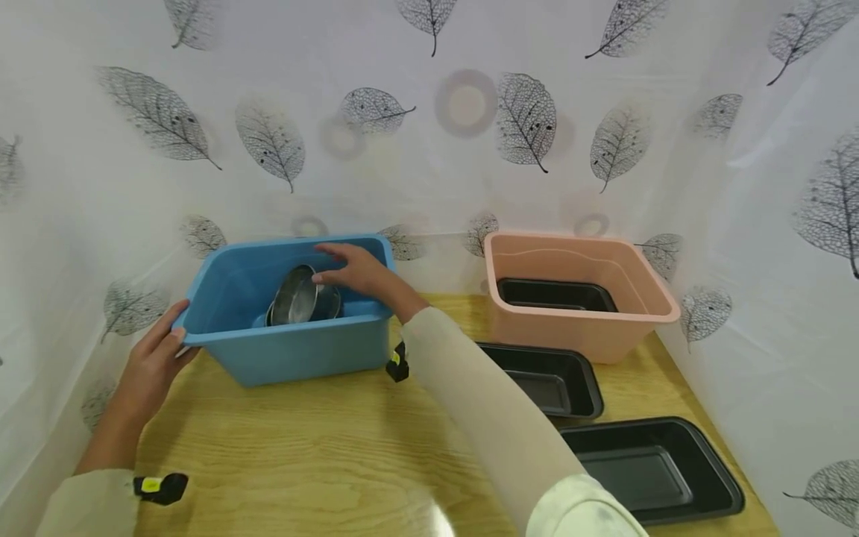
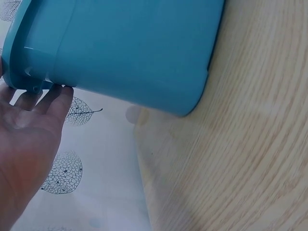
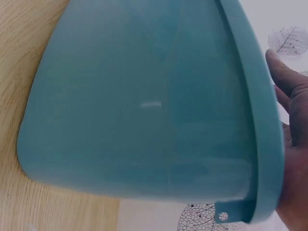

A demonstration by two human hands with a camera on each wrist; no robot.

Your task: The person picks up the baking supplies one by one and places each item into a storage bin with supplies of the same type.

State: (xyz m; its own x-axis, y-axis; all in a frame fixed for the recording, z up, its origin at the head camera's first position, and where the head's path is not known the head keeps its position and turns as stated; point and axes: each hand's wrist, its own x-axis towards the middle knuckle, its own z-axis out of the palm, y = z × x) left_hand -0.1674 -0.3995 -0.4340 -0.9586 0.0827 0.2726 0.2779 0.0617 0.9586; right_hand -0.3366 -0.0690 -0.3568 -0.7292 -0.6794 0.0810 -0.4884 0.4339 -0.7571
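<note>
A blue plastic tub (image 1: 302, 358) stands on the wooden table (image 1: 302, 455) at the left. Inside it a shiny metal bowl (image 1: 294, 300) stands tilted on its edge. My right hand (image 1: 356, 272) reaches over the tub's right rim, fingers stretched out, thumb touching the bowl's upper rim. My left hand (image 1: 154, 358) rests against the tub's front left corner. In the left wrist view its straight fingers (image 2: 57, 98) touch the underside of the tub (image 2: 134, 48) rim. The right wrist view shows the tub's outer wall (image 3: 144, 106) and my right hand (image 3: 293, 125) beyond the rim.
A pink tub (image 1: 584, 339) stands at the back right with a black baking pan (image 1: 557, 293) inside. Two more black pans (image 1: 550, 377) (image 1: 651, 470) lie on the table in front of it. A leaf-print curtain (image 1: 429, 149) closes in the back and both sides.
</note>
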